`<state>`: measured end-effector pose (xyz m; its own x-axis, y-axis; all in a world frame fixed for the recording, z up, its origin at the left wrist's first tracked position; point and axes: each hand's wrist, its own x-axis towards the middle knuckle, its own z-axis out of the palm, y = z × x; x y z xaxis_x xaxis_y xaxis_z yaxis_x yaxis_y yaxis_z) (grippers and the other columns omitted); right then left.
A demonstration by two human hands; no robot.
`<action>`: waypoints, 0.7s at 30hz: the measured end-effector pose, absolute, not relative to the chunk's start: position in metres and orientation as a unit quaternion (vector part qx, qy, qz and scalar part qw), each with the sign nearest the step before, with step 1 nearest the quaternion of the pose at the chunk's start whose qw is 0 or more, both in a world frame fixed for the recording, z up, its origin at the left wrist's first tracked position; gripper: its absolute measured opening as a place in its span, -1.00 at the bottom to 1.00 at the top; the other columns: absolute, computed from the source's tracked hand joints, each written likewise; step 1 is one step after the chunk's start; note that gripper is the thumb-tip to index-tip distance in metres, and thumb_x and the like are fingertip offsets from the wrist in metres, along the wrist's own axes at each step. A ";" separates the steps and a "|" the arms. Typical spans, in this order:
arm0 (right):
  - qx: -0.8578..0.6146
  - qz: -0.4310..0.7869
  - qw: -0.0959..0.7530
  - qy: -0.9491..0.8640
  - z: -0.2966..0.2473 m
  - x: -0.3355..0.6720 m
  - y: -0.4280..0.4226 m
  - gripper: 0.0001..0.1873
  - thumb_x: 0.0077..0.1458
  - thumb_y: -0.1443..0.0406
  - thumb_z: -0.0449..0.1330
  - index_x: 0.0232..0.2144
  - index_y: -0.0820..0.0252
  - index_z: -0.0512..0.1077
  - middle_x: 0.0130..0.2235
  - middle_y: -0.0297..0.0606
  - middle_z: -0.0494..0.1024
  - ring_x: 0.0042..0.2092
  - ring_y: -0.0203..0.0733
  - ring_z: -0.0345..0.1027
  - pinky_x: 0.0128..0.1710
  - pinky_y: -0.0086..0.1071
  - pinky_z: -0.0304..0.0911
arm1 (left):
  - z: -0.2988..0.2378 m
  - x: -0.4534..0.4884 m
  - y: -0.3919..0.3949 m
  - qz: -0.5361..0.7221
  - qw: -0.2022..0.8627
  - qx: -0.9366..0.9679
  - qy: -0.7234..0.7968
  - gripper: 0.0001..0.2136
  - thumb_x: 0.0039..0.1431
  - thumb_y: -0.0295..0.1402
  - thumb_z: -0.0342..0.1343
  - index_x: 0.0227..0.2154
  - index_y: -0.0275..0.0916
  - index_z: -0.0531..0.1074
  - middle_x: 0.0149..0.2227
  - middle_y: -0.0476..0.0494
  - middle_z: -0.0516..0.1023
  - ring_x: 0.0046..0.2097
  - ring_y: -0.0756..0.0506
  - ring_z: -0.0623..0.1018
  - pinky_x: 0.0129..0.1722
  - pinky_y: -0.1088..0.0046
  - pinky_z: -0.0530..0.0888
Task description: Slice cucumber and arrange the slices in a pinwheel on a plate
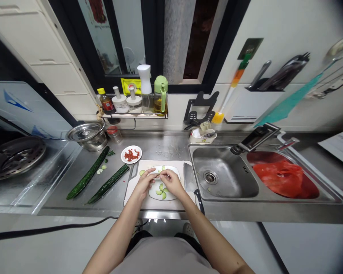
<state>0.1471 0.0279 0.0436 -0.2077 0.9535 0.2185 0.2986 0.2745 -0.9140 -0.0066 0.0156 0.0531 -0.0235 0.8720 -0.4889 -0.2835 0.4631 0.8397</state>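
Observation:
Over a white plate my left hand and my right hand meet, fingertips pinched close together. Whatever lies between them is too small or hidden to name. Green cucumber slices are fanned like petals on the plate, with a few more at its far rim, partly covered by my hands. The plate rests on a pale cutting board. Along the board's right side lies a kitchen knife, its black handle toward me. Left of the board are two cucumbers, one apparently cut at its end.
A small dish of red bits sits behind the board, near cut cucumber ends. Farther back stand a steel pot and a red-lidded jar. To the right is a double sink with a red plastic bag.

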 end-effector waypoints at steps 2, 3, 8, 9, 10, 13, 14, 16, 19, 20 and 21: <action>-0.463 0.376 0.423 -0.682 0.043 0.146 0.028 -0.86 0.09 0.24 0.14 -0.38 0.14 0.48 -0.34 -0.28 0.52 -0.27 -0.21 0.34 -0.27 -0.36 0.24 | 0.051 -0.008 0.016 0.451 0.622 0.287 0.571 -0.38 -0.22 -0.18 0.32 0.00 -0.22 0.41 -0.39 -0.04 0.53 -0.52 0.10 0.37 -0.56 0.60 0.08; -0.463 0.371 0.421 -0.686 0.043 0.146 0.027 -0.86 0.08 0.24 0.15 -0.37 0.14 0.49 -0.35 -0.28 0.51 -0.26 -0.21 0.34 -0.26 -0.36 0.24 | 0.051 -0.008 0.017 0.455 0.611 0.297 0.576 -0.39 -0.22 -0.18 0.32 -0.01 -0.21 0.42 -0.42 -0.02 0.51 -0.51 0.09 0.37 -0.55 0.59 0.11; -0.462 0.343 0.404 -0.711 0.045 0.147 0.028 -0.87 0.09 0.25 0.15 -0.40 0.13 0.48 -0.39 -0.30 0.49 -0.27 -0.20 0.33 -0.23 -0.35 0.23 | 0.052 -0.005 0.016 0.508 0.583 0.311 0.553 -0.41 -0.26 -0.23 0.34 -0.06 -0.26 0.42 -0.49 0.01 0.48 -0.47 0.05 0.41 -0.44 0.56 0.23; -0.462 0.339 0.401 -0.715 0.046 0.147 0.028 -0.87 0.09 0.25 0.14 -0.41 0.13 0.48 -0.39 -0.30 0.49 -0.27 -0.20 0.33 -0.23 -0.34 0.22 | 0.052 -0.004 0.016 0.519 0.581 0.311 0.545 -0.41 -0.26 -0.24 0.34 -0.07 -0.26 0.42 -0.49 0.01 0.49 -0.45 0.04 0.43 -0.41 0.55 0.27; -0.463 0.336 0.399 -0.717 0.046 0.147 0.028 -0.86 0.10 0.25 0.13 -0.42 0.13 0.48 -0.40 -0.30 0.48 -0.27 -0.20 0.33 -0.23 -0.34 0.22 | 0.053 -0.003 0.015 0.527 0.578 0.313 0.538 -0.42 -0.26 -0.25 0.34 -0.07 -0.27 0.41 -0.48 0.00 0.49 -0.44 0.03 0.45 -0.37 0.53 0.30; -0.468 0.333 0.396 -0.716 0.046 0.146 0.028 -0.85 0.10 0.26 0.12 -0.44 0.13 0.47 -0.42 -0.31 0.47 -0.30 -0.21 0.32 -0.25 -0.35 0.21 | 0.053 -0.002 0.016 0.536 0.569 0.327 0.530 -0.42 -0.24 -0.24 0.34 -0.07 -0.27 0.40 -0.47 0.00 0.49 -0.39 0.02 0.47 -0.27 0.48 0.35; -0.469 0.336 0.395 -0.715 0.046 0.145 0.029 -0.85 0.09 0.26 0.12 -0.45 0.13 0.47 -0.43 -0.31 0.47 -0.31 -0.22 0.31 -0.26 -0.36 0.21 | 0.053 -0.002 0.016 0.537 0.565 0.333 0.531 -0.42 -0.23 -0.23 0.33 -0.07 -0.26 0.39 -0.47 0.00 0.49 -0.38 0.01 0.47 -0.25 0.47 0.35; -0.469 0.351 0.396 -0.707 0.044 0.144 0.029 -0.85 0.08 0.27 0.12 -0.46 0.14 0.46 -0.43 -0.32 0.48 -0.34 -0.23 0.32 -0.30 -0.38 0.21 | 0.054 -0.003 0.016 0.533 0.559 0.342 0.535 -0.41 -0.24 -0.20 0.32 -0.07 -0.26 0.39 -0.46 0.01 0.48 -0.37 0.01 0.47 -0.24 0.47 0.35; -0.471 0.389 0.404 -0.681 0.041 0.141 0.029 -0.84 0.08 0.26 0.12 -0.47 0.14 0.45 -0.43 -0.32 0.50 -0.38 -0.26 0.32 -0.36 -0.40 0.21 | 0.054 -0.004 0.016 0.528 0.555 0.350 0.539 -0.41 -0.25 -0.19 0.32 -0.07 -0.25 0.38 -0.46 0.02 0.46 -0.38 0.02 0.46 -0.26 0.48 0.34; -0.471 0.403 0.406 -0.671 0.040 0.141 0.029 -0.84 0.07 0.25 0.12 -0.47 0.15 0.45 -0.43 -0.32 0.50 -0.39 -0.26 0.33 -0.38 -0.41 0.21 | 0.053 -0.005 0.016 0.529 0.555 0.350 0.537 -0.41 -0.25 -0.20 0.32 -0.07 -0.25 0.38 -0.46 0.03 0.46 -0.39 0.02 0.45 -0.27 0.50 0.33; -0.470 0.417 0.406 -0.663 0.040 0.140 0.029 -0.84 0.07 0.25 0.12 -0.48 0.15 0.44 -0.44 -0.32 0.50 -0.39 -0.27 0.33 -0.38 -0.41 0.21 | 0.052 -0.006 0.016 0.532 0.557 0.350 0.534 -0.41 -0.25 -0.21 0.32 -0.07 -0.25 0.38 -0.47 0.04 0.45 -0.40 0.03 0.44 -0.29 0.51 0.33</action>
<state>0.1401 0.0290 0.0403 -0.2276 0.9627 0.1465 0.2840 0.2095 -0.9357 -0.0056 0.0156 0.0522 -0.1349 0.9654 -0.2230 -0.2191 0.1904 0.9569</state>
